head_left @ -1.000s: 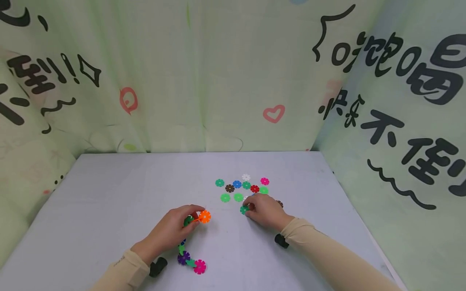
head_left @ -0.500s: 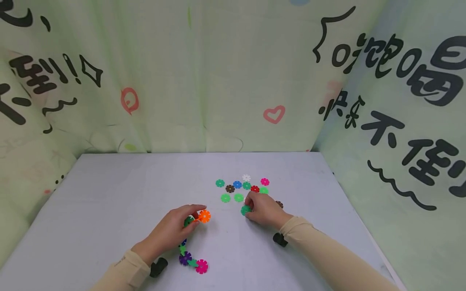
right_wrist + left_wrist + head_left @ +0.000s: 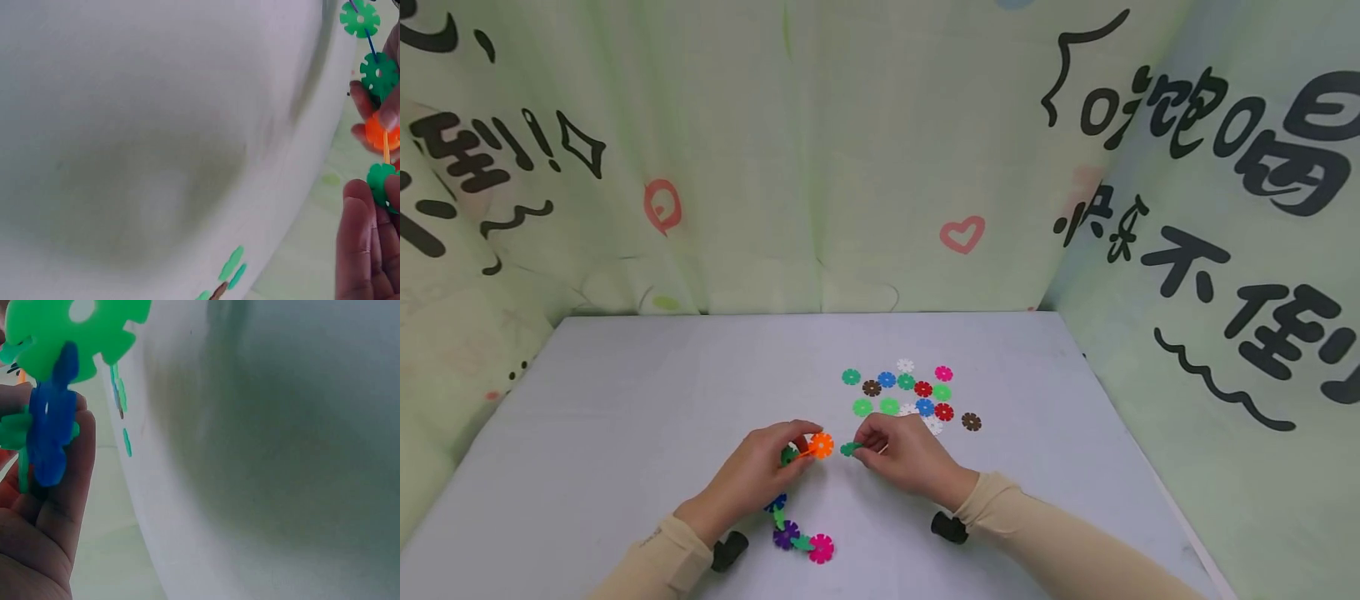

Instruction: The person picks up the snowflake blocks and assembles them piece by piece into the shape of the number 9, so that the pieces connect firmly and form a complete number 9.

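Beige-sleeved left hand (image 3: 754, 468) is pinching just left of the orange notched plastic disc (image 3: 822, 446); right hand (image 3: 908, 454) is pinching to its right.

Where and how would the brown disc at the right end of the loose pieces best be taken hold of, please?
Probably by the notched rim of the brown disc, pinched at opposite edges from above and its right: it lies flat on the table, with a red disc to its left.
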Motion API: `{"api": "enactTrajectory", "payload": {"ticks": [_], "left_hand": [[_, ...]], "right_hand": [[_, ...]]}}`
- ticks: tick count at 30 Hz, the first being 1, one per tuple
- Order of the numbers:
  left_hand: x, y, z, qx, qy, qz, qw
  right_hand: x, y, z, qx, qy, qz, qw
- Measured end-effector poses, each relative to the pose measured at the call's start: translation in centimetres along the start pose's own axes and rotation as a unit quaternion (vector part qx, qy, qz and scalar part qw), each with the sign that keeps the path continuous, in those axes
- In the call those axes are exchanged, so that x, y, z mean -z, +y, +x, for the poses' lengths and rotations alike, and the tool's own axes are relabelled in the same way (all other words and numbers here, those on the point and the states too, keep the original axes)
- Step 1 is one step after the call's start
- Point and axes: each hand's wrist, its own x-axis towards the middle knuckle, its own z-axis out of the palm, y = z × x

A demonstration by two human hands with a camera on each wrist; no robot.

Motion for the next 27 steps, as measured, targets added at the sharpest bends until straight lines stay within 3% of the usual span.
{"api": "enactTrajectory", "payload": {"ticks": [8, 19, 27], "left_hand": [[-0.05, 0.26, -0.01, 0.016, -0.011, -0.025, 0.9995], [0.15, 0.36, 0.01, 0.041, -0.024, -0.040, 0.9981], [0.10, 0.35, 0.01, 0.026, -0.022, -0.042, 0.9986]], "right_hand": [[-0.94, -0.85, 0.20, 0.037, 0.042, -0.017, 0.9983], [-1.10, -0.79, 0.02, 0.021, 0.053, -0.016, 0.9983], [-1.20, -0.72, -0.02, 0.072, 0.055, -0.074, 0.9931]]}}
